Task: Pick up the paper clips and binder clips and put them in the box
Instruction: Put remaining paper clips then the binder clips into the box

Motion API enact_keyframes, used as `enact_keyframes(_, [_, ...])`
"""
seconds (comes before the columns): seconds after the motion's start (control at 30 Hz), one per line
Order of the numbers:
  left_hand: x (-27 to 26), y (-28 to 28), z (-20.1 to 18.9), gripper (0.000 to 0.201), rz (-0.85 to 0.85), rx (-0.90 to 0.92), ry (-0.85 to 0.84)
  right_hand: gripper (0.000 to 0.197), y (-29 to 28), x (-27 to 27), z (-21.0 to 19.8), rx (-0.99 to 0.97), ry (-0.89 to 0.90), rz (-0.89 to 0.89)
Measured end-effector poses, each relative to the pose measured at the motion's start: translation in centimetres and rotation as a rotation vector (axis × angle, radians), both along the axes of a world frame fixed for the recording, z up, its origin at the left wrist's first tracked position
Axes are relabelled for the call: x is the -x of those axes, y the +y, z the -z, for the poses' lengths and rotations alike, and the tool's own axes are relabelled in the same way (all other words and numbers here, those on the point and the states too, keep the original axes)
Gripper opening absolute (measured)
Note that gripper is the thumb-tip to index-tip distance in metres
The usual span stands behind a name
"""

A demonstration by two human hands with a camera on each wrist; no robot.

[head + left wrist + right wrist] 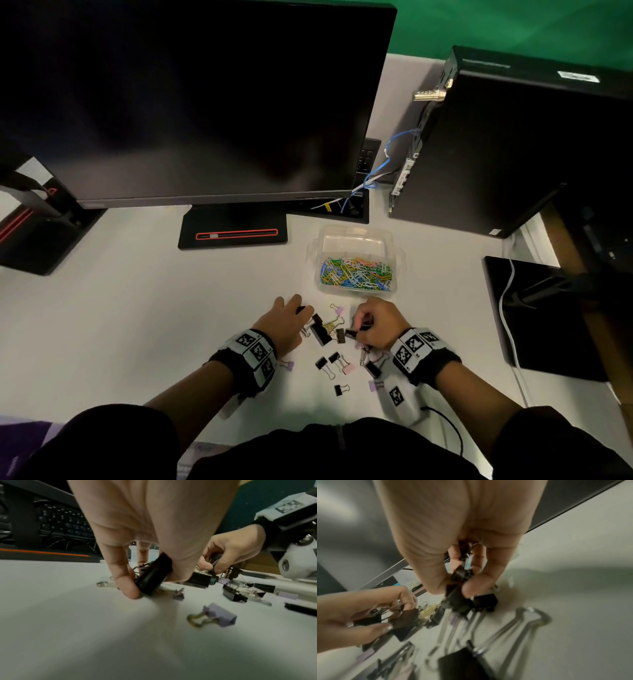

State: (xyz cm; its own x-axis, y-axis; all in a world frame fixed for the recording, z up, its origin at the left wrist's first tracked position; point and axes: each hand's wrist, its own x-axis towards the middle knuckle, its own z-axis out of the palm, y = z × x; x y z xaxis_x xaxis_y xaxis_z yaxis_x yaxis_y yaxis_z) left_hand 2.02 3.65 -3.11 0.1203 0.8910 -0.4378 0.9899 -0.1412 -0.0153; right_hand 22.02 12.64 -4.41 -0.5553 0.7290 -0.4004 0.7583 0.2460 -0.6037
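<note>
Currently gathering binder clips — left hand (287, 320) grips a black clip (152, 576), right hand (378, 325) pinches several black clips (459, 596). Next — carry both to the box (356, 236), paper clips (356, 274) already inside.

— Where does the box (356, 240) stand?
— On the table (137, 308), in front of the monitor (191, 99), with the computer tower (507, 144) behind it to the right. The paper clips (356, 270) lie inside it.
— And the binder clips (334, 363)?
— Scattered on the table nearer the person than the box, between the left hand (287, 320) and right hand (378, 325), each hand holding clips.
</note>
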Motion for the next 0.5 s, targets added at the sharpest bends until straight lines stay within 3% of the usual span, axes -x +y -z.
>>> enact_keyframes(0.1, [-0.2, 0.0, 0.4, 0.057, -0.014, 0.073, -0.026, 0.026, -0.2, -0.3, 0.0, 0.008, -0.025, -0.010])
enact_keyframes(0.23, [-0.1, 0.1, 1.2, 0.069, -0.078, 0.039, -0.071, 0.076, -1.2, 0.2, -0.1, 0.059, -0.102, -0.122])
enact_keyframes(0.27, [-0.2, 0.2, 1.3, 0.069, -0.080, 0.030, -0.067, 0.081, -1.5, 0.4, -0.1, 0.037, -0.121, -0.158])
enact_keyframes(0.33, [-0.3, 0.2, 1.4, 0.069, -0.077, 0.019, -0.036, 0.074, -1.8, 0.7, 0.0, 0.009, -0.120, -0.190])
enact_keyframes(0.5, [0.1, 0.6, 1.8, 0.067, -0.122, 0.023, -0.040, 0.032, -1.3, 0.7, -0.3, 0.038, -0.099, -0.164])
